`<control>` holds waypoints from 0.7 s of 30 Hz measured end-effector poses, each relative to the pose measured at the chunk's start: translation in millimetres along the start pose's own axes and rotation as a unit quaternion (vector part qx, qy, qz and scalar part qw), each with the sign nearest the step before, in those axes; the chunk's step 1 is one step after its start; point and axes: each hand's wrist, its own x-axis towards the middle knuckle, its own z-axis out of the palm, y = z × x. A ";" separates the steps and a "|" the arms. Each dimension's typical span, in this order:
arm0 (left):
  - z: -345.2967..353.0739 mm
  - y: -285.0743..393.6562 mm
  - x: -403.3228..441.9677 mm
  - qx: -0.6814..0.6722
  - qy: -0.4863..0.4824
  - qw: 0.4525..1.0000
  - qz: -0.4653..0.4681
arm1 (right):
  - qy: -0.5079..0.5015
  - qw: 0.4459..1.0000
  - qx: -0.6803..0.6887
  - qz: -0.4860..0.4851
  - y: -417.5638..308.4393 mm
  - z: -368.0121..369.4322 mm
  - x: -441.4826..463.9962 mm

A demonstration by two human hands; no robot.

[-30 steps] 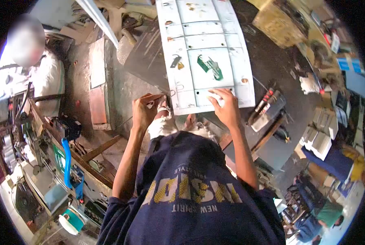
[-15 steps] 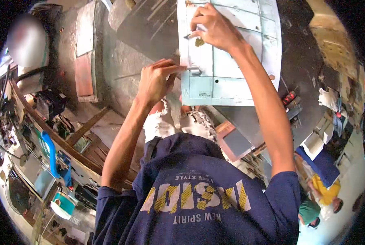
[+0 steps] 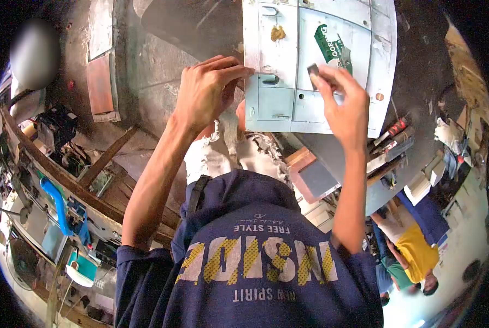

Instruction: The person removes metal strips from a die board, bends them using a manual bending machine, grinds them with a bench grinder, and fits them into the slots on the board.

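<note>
- head view: the right hand (image 3: 345, 109) is pinching a small dark block (image 3: 313, 75), its fingers spreading only as wide as the piece; whether the block is touching the white panel (image 3: 269, 104) behind it cannot be told.
- the left hand (image 3: 207, 92) is holding its fingers drawn together at the panel's left edge, beside the lower u-shaped outline (image 3: 268, 80); whether they are gripping anything cannot be told.
- the panel is lying just beyond the person's knees, its short edge facing the shirt (image 3: 255, 229).
- good bracing, as a judgement, is probably meaning light left-hand pressure on that edge, so the panel is not sliding or turning.
- the right fingers would best be gripping snugly without squeezing, leaving the block's free end in plain sight.
- the green printed piece (image 3: 329, 44) is lying just past the block, so any stroke would best be passing clear of it.
- the dark hole (image 3: 301, 97) is sitting nearer the person; a corner straying there could be catching.
</note>
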 end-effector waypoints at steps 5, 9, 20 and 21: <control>-0.7 3.7 1.2 0.020 -0.002 1.000 0.003 | 0.024 0.987 0.096 0.128 -2.2 5.2 -34.4; -1.9 5.0 3.2 0.019 0.009 1.000 0.015 | 0.026 0.992 0.030 0.120 -8.4 0.7 -38.5; -5.8 5.8 3.1 0.007 -0.028 1.000 -0.003 | -0.002 0.916 0.327 0.233 -30.2 -14.1 -28.8; -4.5 4.0 2.5 0.009 -0.023 1.000 -0.002 | -0.003 0.917 0.326 0.228 -31.8 -13.6 -23.8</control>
